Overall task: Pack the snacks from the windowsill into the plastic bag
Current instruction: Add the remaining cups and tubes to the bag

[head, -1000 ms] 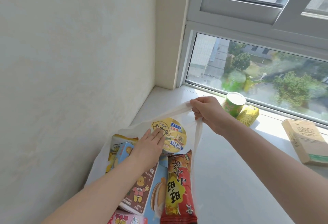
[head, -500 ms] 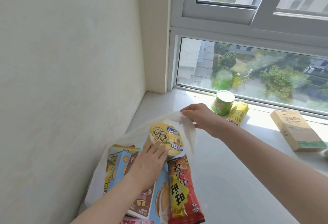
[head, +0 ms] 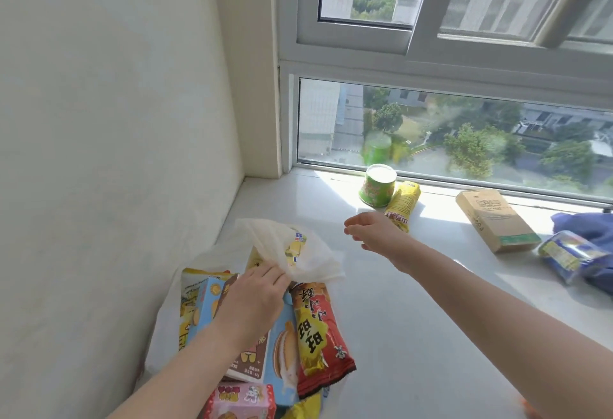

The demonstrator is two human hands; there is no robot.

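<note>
Windowsill [head: 414, 319] fills the lower part of the head view. The white plastic bag [head: 318, 262] lies at 7 o'clock, close to the wall. A red packet [head: 318, 335] and a blue box [head: 282, 352] lie in its mouth, and a noodle bowl [head: 295, 249] sits under the folded film. My left hand [head: 255, 299] rests on these snacks. Its fingers lie together with the tips at the film, and I cannot tell if they pinch it. My right hand [head: 374, 233] hovers with fingers apart and relaxed, holding nothing. At its 1 o'clock a green cup [head: 378, 188] stands and a yellow packet [head: 403, 203] lies, touching each other. At its 3 o'clock lies a brown box [head: 496, 219].
</note>
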